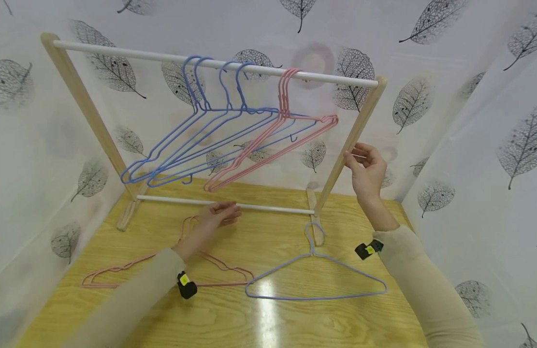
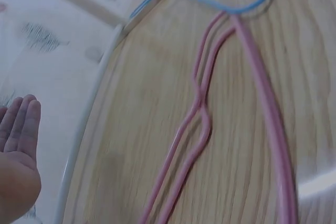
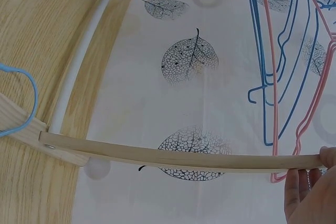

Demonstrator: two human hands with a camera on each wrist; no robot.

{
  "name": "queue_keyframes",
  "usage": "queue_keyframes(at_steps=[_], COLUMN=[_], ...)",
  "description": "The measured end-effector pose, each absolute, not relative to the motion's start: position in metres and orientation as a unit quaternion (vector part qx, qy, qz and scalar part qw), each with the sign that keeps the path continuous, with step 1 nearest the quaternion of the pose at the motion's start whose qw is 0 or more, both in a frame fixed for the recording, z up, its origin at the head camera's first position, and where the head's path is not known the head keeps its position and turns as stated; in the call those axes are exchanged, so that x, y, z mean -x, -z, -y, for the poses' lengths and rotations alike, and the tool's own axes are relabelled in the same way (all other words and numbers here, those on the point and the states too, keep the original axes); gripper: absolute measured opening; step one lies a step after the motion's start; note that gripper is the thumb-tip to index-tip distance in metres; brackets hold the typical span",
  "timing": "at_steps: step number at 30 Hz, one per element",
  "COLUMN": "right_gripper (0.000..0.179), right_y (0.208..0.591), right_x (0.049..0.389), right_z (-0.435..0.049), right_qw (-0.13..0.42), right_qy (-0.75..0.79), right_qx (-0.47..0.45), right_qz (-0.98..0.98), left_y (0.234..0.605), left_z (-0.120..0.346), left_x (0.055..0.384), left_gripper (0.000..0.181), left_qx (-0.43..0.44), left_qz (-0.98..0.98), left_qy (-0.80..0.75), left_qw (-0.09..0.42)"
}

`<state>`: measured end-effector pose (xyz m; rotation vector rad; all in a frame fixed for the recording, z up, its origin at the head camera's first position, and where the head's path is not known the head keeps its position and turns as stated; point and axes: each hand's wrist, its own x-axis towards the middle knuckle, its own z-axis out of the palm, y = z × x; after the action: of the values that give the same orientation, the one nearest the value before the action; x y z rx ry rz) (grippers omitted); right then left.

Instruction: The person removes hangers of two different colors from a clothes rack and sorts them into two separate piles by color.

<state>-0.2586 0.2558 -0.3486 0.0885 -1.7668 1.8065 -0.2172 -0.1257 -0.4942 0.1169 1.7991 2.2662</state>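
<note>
Leaf-print sheeting [image 1: 251, 24] backs your desk [image 1: 224, 326]. Rack [image 1: 265, 70] stands at 12 o'clock; likely light, stiff, best held by its posts [image 1: 357, 128]. Your right hand [image 1: 367, 171] pinches one at 3 o'clock; your left hand [image 1: 215, 216], 8 o'clock, is relaxed, empty.

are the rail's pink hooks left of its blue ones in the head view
No, on the rail the pink hooks hang right of the blue hooks.

Plain beige sleeves [image 1: 429, 290] are worn, a small black, yellow-patched device [image 1: 188, 290] beside each cuff [image 1: 176, 259].
</note>
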Motion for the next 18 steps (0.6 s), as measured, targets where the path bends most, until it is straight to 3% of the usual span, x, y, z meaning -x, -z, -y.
queue_keyframes(at_steps=[7,18], right_gripper=[0.022,0.021], right_y=[0.349,0.349], right_x=[0.259,0.26], right_z=[-0.256,-0.256], right_qw=[0.305,0.303], right_qy=[-0.681,-0.678], right_qx=[-0.037,-0.033], right_qz=[0.665,0.669], left_y=[0.485,0.446], left_z=[0.187,0.263], left_x=[0.219,0.223], left_gripper=[0.015,0.029], left_qx=[-0.023,-0.067], left_qz=[-0.539,-0.389], left_qy=[-0.839,-0.918], left_qw=[0.065,0.022])
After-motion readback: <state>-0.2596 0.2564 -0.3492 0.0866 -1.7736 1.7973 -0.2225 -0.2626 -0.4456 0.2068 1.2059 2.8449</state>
